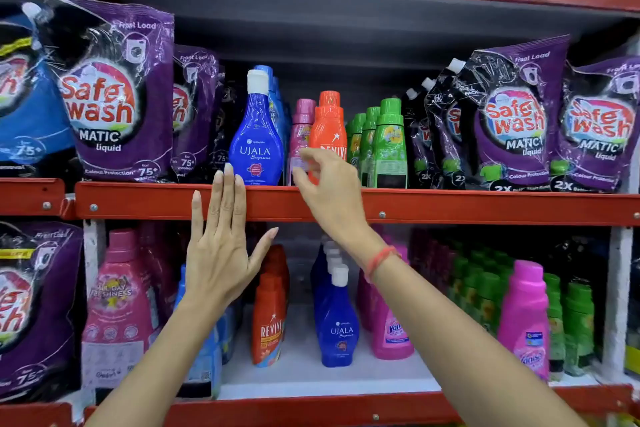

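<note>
Shelf edge (450, 207) under right hand (329, 189) (orange bottle (329, 125) behind).

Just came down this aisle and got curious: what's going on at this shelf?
A person is reaching into the upper shelf. Their right hand is at the small pink bottle, which stands between the blue Ujala bottle and the orange Revive bottle. Its fingers curl by the bottle's lower part, but blur hides whether they grip it. The left hand is open, fingers straight, in front of that shelf's red front edge.
</note>
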`<state>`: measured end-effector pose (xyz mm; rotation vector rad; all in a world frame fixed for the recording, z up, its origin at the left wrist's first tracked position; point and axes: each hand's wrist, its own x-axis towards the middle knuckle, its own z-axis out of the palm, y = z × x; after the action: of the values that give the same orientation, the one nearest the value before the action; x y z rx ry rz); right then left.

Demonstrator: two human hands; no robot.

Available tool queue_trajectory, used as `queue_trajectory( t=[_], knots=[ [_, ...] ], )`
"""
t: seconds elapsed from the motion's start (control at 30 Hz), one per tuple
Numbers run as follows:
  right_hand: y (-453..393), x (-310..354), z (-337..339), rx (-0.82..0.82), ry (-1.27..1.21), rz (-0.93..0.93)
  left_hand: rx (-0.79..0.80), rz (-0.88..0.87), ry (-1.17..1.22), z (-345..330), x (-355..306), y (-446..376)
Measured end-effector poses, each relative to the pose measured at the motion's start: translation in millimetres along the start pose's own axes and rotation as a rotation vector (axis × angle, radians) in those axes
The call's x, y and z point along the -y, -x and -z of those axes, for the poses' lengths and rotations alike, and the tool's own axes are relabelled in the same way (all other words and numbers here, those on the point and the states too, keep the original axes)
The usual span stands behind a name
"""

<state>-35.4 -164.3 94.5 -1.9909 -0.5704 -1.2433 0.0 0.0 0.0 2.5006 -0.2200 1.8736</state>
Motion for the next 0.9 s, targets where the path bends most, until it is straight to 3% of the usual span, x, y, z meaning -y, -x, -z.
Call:
queue_trajectory(
  t=[0.13,0.47,0.7,0.9],
  knots=[
    [-26,15,-24,0.114,-0.041,-0.145,-0.007,-0.005,-0.014,-7,6,1],
    [-62,11,-51,0.181,-0.142,-0.302,0.004,-0.038,0.012,-12,11,0],
    [-53,14,-35,0.061,-0.389,-0.266,-0.012,-0.073,0.028,-12,15,1],
    [-36,22,17,-0.008,-0.572,-0.234,0.013,-0.048,0.068,-15,16,32]
  ],
)
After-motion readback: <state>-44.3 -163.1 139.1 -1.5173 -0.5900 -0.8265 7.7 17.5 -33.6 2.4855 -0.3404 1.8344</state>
